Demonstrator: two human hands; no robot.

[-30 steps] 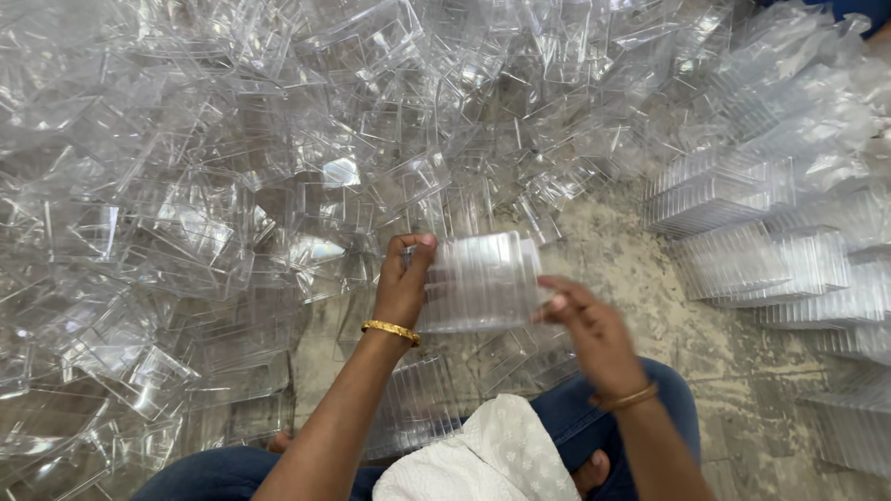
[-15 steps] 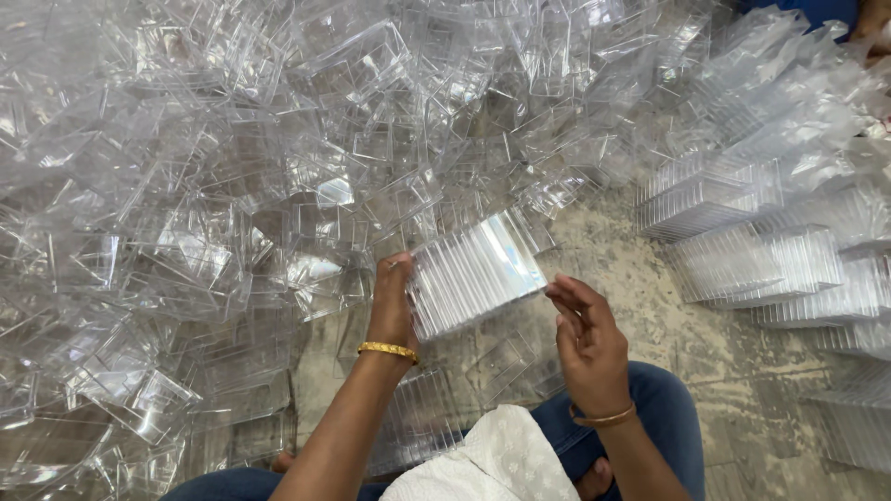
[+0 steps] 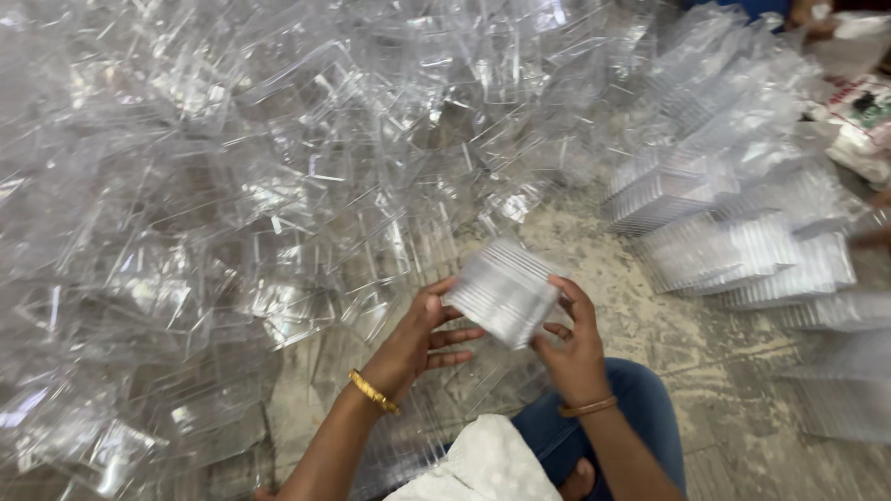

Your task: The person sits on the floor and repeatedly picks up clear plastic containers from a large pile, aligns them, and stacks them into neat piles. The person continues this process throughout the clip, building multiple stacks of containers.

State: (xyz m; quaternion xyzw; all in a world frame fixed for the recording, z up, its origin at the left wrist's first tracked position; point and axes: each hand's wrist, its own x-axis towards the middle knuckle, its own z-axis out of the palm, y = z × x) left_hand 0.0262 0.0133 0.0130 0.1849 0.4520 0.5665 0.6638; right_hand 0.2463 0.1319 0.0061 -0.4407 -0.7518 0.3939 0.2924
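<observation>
Both of my hands hold a nested stack of clear plastic containers (image 3: pixel 502 293) in front of me, tilted down to the right. My left hand (image 3: pixel 419 334), with a gold bangle at the wrist, grips the stack's left end. On the right end sits my right hand (image 3: pixel 574 341), fingers wrapped over the edge. A huge loose pile of clear plastic containers (image 3: pixel 241 186) covers the floor to the left and ahead.
Neat stacked rows of clear containers (image 3: pixel 733 241) lie on the speckled floor (image 3: pixel 668 334) at the right. My blue-trousered knee (image 3: pixel 631 408) and white cloth (image 3: pixel 483 464) are below. Another person's hand and a printed sack (image 3: pixel 858 111) show at top right.
The stack has turned and tilted between my hands and sits a little lower and nearer; my right hand has closed onto its right end. The view has shifted slightly.
</observation>
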